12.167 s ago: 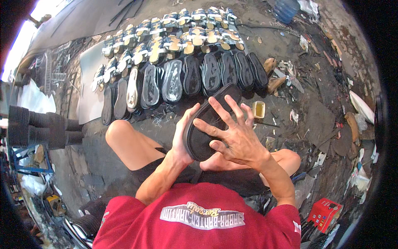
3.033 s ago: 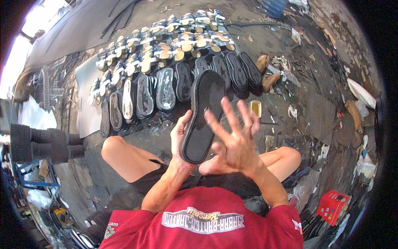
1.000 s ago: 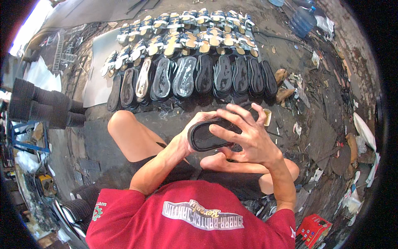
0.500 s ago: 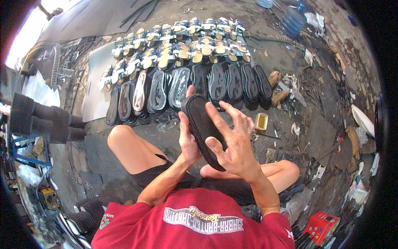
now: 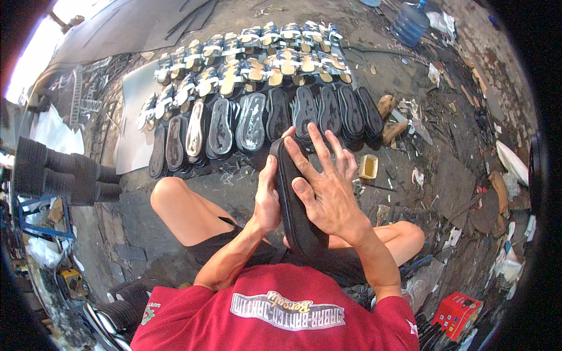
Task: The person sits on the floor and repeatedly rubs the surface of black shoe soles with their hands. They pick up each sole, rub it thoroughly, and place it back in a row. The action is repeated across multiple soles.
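Note:
A black sandal sole [image 5: 304, 231] with a thick, rounded edge stands tilted over my lap. My left hand [image 5: 267, 202] grips it along its left side, the thumb pointing up the edge and the other fingers mostly hidden behind. Across its right face lies my right hand [image 5: 336, 202], fingers spread and thumb resting on the surface. Beyond my hands runs a row of stacked black soles [image 5: 252, 124], several with a glossy wet look. Farther off stand rows of sandal pieces [image 5: 230, 79] with tan insoles and dark and white straps.
A small square tub [image 5: 368, 167] of yellowish stuff sits right of my hands. Two brown foot-shaped forms [image 5: 394, 131] lie past it. Dark stacked rolls [image 5: 61, 172] stand at left, a red box [image 5: 456, 316] lower right, a blue water jug [image 5: 409, 24] far right. Scraps litter the floor.
The sole has turned more upright and edge-on, its lower end swinging slightly right. My right hand has shifted over it, its fingers now reaching higher and straighter.

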`<action>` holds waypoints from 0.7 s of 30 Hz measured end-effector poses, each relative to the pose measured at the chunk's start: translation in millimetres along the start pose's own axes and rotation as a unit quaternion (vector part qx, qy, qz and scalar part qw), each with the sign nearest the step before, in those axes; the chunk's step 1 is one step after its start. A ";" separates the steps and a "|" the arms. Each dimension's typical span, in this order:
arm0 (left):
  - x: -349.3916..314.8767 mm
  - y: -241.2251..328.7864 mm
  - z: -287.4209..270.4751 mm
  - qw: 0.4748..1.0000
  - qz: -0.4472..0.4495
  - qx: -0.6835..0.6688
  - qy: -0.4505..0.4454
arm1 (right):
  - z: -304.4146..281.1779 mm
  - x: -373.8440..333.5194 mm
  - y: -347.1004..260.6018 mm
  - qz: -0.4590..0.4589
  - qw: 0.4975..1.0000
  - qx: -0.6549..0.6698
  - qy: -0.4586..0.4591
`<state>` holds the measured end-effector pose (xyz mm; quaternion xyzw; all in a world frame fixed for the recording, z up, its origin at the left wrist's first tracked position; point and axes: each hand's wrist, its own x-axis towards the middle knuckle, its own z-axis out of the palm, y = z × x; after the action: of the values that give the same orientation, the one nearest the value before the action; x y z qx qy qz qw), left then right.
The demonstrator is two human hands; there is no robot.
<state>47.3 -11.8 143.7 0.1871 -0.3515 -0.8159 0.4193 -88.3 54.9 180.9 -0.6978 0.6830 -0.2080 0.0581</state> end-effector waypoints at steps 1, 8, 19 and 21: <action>-0.3 4.1 1.1 1.000 -0.016 -0.013 -0.010 | -1.5 -0.1 2.4 -0.002 1.000 -0.015 -0.005; 0.5 27.1 -16.4 0.991 -0.126 -0.027 -0.045 | -20.3 4.4 14.0 -0.028 0.998 -0.045 -0.035; 9.4 38.5 -25.3 0.951 -0.256 -0.166 -0.048 | -35.0 9.0 28.6 -0.083 0.991 -0.075 -0.073; 11.1 36.7 -32.9 0.951 -0.259 -0.158 -0.052 | -35.7 9.4 28.6 -0.089 0.990 -0.076 -0.081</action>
<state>80.8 -49.3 147.9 0.1608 -0.1789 -0.9501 0.1985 -128.2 51.3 204.8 -0.7730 0.6246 -0.1026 0.0415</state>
